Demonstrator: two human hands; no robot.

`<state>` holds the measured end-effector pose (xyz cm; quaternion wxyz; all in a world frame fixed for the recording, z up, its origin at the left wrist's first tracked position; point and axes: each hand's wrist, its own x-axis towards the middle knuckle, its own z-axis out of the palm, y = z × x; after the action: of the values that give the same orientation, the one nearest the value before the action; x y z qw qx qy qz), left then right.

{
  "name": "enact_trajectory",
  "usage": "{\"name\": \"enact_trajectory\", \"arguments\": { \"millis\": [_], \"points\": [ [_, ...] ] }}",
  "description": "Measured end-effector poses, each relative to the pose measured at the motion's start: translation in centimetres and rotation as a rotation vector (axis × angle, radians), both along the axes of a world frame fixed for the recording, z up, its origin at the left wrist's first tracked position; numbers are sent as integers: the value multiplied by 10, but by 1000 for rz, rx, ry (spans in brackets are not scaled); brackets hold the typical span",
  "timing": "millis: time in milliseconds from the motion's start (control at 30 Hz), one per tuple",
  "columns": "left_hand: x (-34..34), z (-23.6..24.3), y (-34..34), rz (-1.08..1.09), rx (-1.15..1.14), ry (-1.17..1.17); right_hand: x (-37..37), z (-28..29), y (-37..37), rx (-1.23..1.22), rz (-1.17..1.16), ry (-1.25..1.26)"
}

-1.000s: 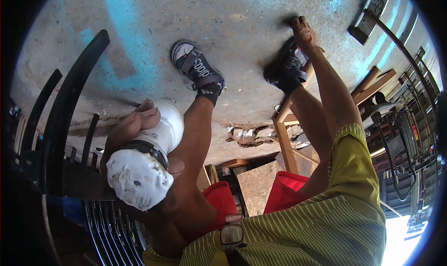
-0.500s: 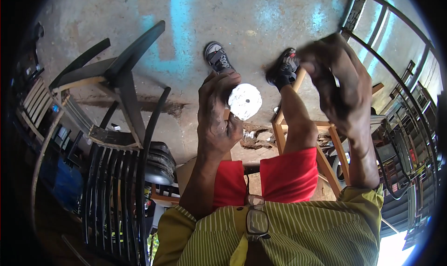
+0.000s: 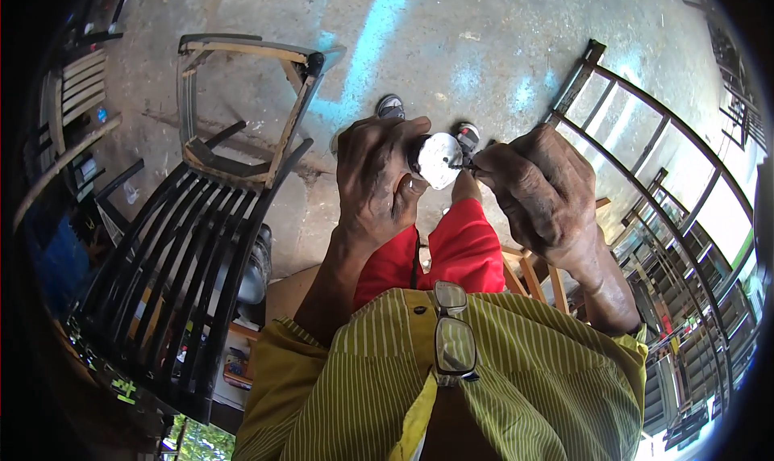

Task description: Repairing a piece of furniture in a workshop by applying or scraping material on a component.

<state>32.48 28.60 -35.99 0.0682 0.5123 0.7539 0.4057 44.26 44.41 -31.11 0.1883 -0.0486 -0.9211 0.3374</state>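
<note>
My left hand [image 3: 375,175] is closed round a short, round thing with a white, uneven face [image 3: 436,156] and a dark side. A small dark hole shows near the middle of that face. Close against its right edge, my right hand [image 3: 547,195] has its fingers pinched together. Something small and dark shows at those fingertips, too small to make out. Both hands are raised in front of my red shorts [image 3: 468,247].
A black slatted chair [image 3: 173,275] lies at the left, its frame reaching forward. A dark metal frame with rungs [image 3: 637,106] stands at the right. Light wooden legs [image 3: 532,275] are beside my knee. Eyeglasses [image 3: 455,344] hang from my striped shirt. The concrete floor [image 3: 500,25] has blue marks.
My right hand has come down and left from the upper right, now meeting the white face's edge. My left hand keeps its hold. The whole view has shifted.
</note>
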Motion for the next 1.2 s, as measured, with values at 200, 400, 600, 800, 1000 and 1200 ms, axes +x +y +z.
{"name": "enact_trajectory", "arguments": {
  "millis": [200,400,600,800,1000,1200],
  "points": [
    [7,29,-22,58,10,33,5,22,-18,-62,79,-17],
    [24,52,-52,124,-7,65,6,49,-39,-148,134,-4],
    [43,59,-91,236,24,99,1,66,-63,-29,282,11],
    [32,66,-138,300,52,117,-16,77,-94,84,445,-15],
    [31,79,-170,372,70,164,-24,102,-126,104,444,108],
    [32,92,-174,402,127,133,-30,109,-139,108,442,102]
  ]
}}
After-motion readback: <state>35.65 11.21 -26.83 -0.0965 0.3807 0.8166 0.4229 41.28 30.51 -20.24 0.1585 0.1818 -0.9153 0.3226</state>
